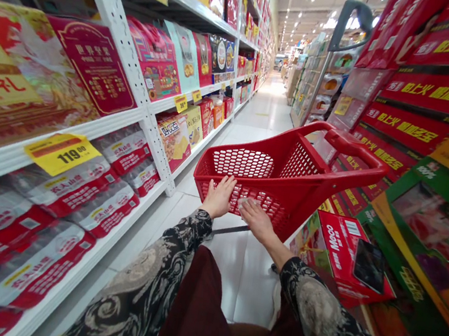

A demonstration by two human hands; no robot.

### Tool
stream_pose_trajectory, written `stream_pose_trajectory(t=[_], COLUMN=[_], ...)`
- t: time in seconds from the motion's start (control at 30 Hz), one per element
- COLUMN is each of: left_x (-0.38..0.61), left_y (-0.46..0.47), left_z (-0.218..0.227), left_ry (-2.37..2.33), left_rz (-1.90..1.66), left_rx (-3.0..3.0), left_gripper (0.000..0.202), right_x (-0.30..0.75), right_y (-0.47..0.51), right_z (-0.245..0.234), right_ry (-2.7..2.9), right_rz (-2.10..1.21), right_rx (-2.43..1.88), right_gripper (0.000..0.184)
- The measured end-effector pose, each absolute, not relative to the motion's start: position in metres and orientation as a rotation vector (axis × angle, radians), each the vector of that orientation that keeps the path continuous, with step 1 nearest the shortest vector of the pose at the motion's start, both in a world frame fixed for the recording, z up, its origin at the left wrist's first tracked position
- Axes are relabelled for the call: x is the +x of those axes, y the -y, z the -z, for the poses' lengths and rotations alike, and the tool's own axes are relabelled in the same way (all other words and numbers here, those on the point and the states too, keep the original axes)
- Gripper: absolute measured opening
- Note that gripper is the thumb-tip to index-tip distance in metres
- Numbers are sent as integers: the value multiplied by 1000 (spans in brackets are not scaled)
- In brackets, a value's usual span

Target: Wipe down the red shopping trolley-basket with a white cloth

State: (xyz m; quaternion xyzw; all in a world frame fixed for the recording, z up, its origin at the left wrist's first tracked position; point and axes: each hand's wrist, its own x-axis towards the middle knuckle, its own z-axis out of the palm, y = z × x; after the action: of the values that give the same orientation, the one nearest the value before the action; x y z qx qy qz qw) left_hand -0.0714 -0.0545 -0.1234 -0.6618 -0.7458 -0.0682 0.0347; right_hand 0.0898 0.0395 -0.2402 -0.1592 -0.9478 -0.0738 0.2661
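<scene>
"While the left hand (218,197) and right hand (256,220) rest, is either grip closed?"

"No, both lie spread on the near rim of the red shopping trolley (296,165); veering right could knock the Meco box (340,250)."

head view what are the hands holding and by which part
The red plastic shopping cart basket: the left hand and right hand lie flat on its near mesh wall, not on its raised handle.
</scene>
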Motion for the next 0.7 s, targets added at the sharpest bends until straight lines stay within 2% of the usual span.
stream_pose_trajectory(t=[0.1,0.37,0.7], left_x=[-74,-93,-95], left_y=[56,59,67], left_z=[124,130,132], left_ry=[2261,2434,2353], left_rz=[222,238,211], left_rx=[-2062,-1770,-1867], left_gripper=[74,69,72], right_x=[94,54,61], right_y=[-33,-50,-28], right_z=[245,176,245], right_ry=[2533,2222,2583], right_rz=[198,261,188], right_rx=[-411,-358,-316], right_gripper=[27,33,26])
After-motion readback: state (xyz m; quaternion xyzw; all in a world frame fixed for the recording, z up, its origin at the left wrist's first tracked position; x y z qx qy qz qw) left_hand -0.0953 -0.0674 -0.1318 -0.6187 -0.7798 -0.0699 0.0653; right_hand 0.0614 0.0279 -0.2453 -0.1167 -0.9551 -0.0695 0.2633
